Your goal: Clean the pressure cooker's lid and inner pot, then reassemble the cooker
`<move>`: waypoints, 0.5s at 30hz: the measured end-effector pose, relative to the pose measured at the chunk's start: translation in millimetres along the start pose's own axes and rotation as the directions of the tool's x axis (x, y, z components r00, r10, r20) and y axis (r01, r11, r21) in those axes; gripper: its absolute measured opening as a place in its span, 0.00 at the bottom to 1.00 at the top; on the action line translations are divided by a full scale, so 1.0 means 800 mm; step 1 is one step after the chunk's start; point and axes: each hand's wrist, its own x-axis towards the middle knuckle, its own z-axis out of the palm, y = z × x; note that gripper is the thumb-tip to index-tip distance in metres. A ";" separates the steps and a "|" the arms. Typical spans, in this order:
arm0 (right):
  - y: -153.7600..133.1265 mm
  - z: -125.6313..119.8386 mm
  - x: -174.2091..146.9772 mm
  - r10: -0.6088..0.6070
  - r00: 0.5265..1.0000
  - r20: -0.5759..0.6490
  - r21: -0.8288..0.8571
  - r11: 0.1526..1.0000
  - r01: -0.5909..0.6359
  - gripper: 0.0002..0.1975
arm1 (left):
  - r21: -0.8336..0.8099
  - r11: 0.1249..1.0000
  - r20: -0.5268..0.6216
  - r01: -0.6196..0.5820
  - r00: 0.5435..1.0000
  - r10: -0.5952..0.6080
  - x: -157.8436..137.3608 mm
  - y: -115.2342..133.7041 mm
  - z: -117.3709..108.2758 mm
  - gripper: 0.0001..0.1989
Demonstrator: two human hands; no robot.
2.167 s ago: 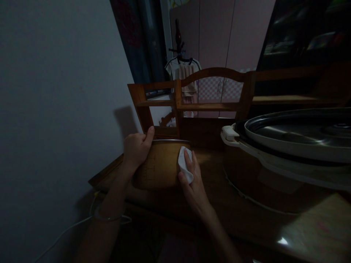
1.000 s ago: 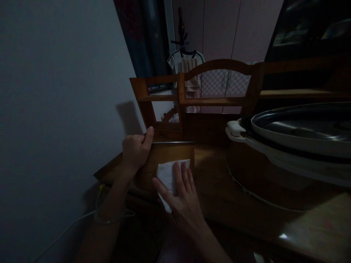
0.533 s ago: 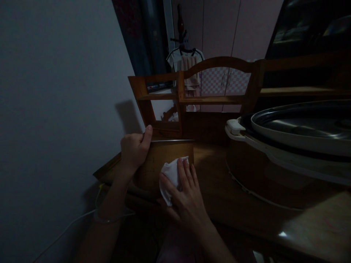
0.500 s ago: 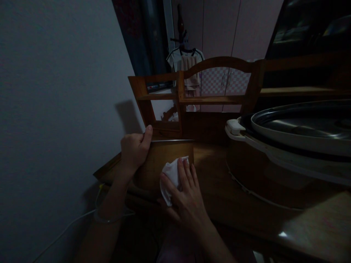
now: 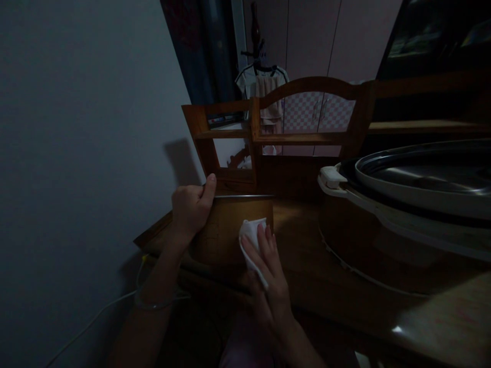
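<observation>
My left hand (image 5: 192,207) is closed on the top left corner of a thin flat panel (image 5: 226,225), thumb up along its edge. The panel leans upright; its brownish face is shiny and its upper rim is a bright thin line. What kind of panel it is, I cannot tell in the dim light. My right hand (image 5: 270,271) holds a folded white cloth or tissue (image 5: 253,232) against the panel's right part, with fingers stretched over it. A clear bangle (image 5: 153,305) circles my left wrist.
The panel stands on a wooden desk (image 5: 297,230) with a wooden shelf rack (image 5: 307,139) behind. At right is a large electric cooker (image 5: 368,245) with a glass lid (image 5: 429,171). A pale wall (image 5: 95,153) and a white cable (image 5: 92,322) are at left.
My right hand has slid the white cloth a little to the right across the panel, and the hand has turned more edge-on. My left hand keeps its hold. The view has shifted slightly.
</observation>
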 end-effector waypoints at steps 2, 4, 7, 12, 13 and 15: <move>-0.006 -0.012 -0.010 0.298 0.950 -0.087 0.358 0.900 -0.250 0.23 | -0.012 1.000 -0.009 0.020 1.000 -0.020 -0.005 0.000 -0.002 0.34; -0.007 -0.029 -0.025 0.588 0.799 -0.123 0.621 0.674 -0.400 0.24 | -0.023 0.999 -0.025 0.032 0.999 -0.032 -0.017 -0.002 -0.004 0.34; 0.000 -0.064 -0.048 0.762 0.631 -0.145 0.734 0.510 -0.449 0.24 | -0.007 1.000 -0.092 -0.012 0.996 0.012 -0.050 -0.008 -0.007 0.33; 0.008 -0.111 -0.062 0.850 0.514 0.118 0.860 0.171 -0.481 0.23 | 0.102 0.950 -0.307 -0.295 0.899 0.313 -0.117 -0.028 0.005 0.25; 0.007 -0.115 -0.061 0.838 0.507 0.201 0.877 0.077 -0.474 0.24 | 0.114 0.940 -0.328 -0.323 0.880 0.342 -0.127 -0.031 0.011 0.23; 0.004 -0.118 -0.058 0.805 0.511 0.303 0.890 -0.047 -0.454 0.25 | 0.132 0.923 -0.339 -0.362 0.859 0.385 -0.138 -0.038 0.024 0.20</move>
